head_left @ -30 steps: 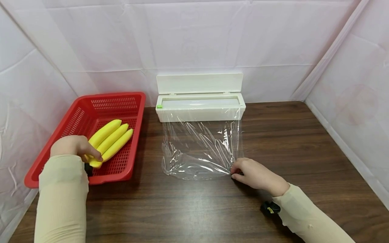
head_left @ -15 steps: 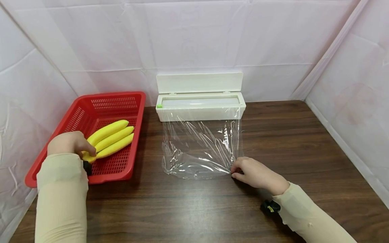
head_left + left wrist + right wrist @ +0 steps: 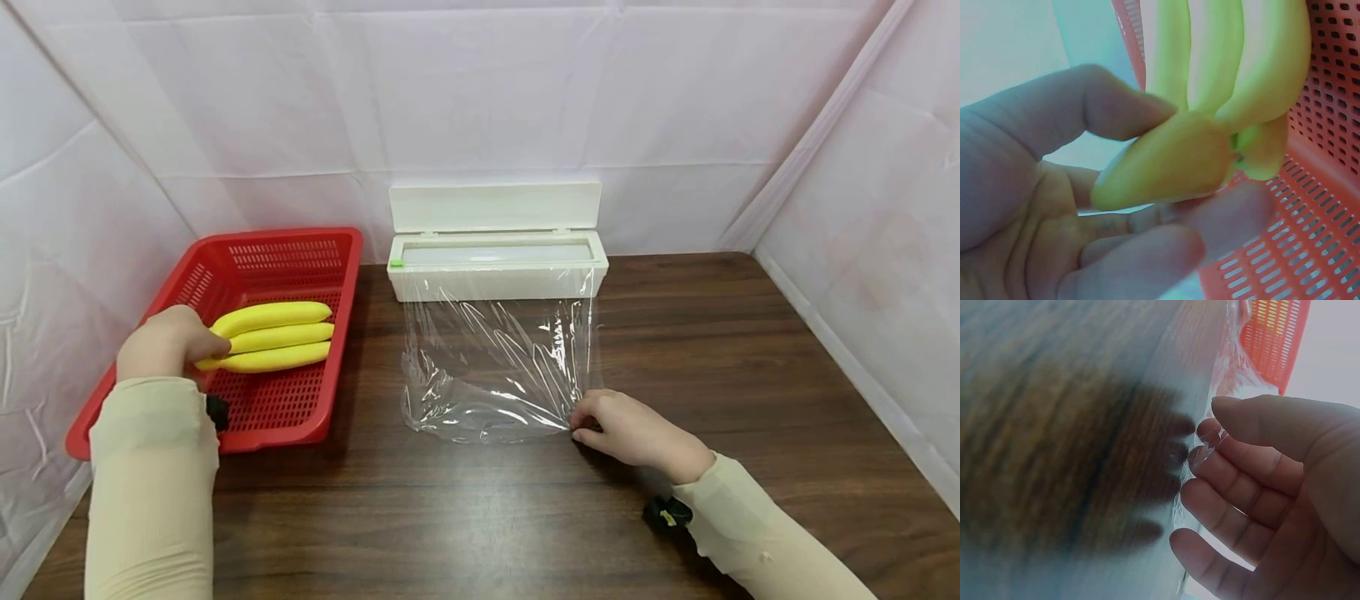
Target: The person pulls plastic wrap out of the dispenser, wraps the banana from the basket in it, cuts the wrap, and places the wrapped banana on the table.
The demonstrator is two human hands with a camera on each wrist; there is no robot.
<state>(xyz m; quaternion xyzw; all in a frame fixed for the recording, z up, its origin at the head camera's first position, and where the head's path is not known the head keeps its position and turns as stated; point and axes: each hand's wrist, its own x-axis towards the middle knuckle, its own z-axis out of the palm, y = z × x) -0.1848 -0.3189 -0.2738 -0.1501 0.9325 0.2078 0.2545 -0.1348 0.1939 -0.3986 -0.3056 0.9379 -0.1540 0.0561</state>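
Note:
A bunch of yellow bananas (image 3: 279, 337) is held in the red basket (image 3: 347, 275) by my left hand (image 3: 168, 342). In the left wrist view the thumb and fingers pinch the stem end (image 3: 1169, 162), and the bananas extend away from the palm. My right hand (image 3: 630, 429) pinches the near right corner of a clear sheet of plastic wrap (image 3: 495, 367). The right wrist view shows the thumb and forefinger close together over the film's edge, the other fingers curled near the tabletop. The wrap runs back to a white dispenser box (image 3: 498, 283) with its lid raised.
A dark wood table (image 3: 480, 525) lies under everything. White fabric walls (image 3: 480, 92) stand behind and at both sides. The dispenser has a small green piece (image 3: 396, 263) at its left end. A dark wrist device (image 3: 666, 512) sits by the right sleeve.
My left hand has moved slightly back and left, and the banana bunch has turned clockwise to lie nearly sideways, its stem end raised. The right hand and the wrap have stayed put.

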